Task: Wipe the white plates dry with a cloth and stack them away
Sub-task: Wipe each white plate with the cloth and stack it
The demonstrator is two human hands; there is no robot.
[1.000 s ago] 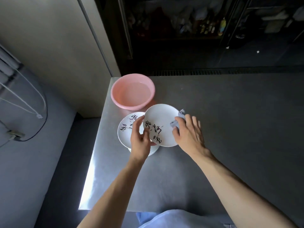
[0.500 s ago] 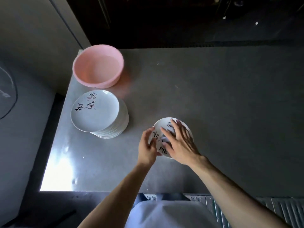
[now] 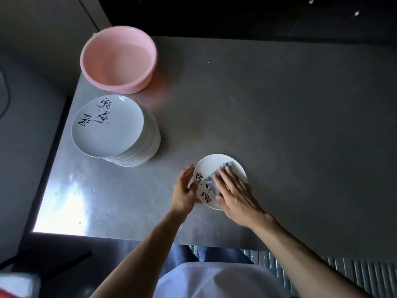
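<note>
One white ceramic plate with black brush lettering lies at lower centre of the frame on the grey steel table, caught mid-wipe. The right hand, fingers flat and spread, presses a crumpled grey cloth onto the plate's face. The left hand, fingers nearly straight, steadies the left rim with the thumb laid over the edge. Well apart at middle left stands a tall stack of matching white plates. Beyond it, at upper left, is a round pink plastic basin that seems to hold a little water. The drying of this plate looks under way rather than finished, and it has yet to be put away. Whether the stack holds plates already dried or plates awaiting the cloth cannot be told. No second pile shows, so how much of the job remains is uncertain.
</note>
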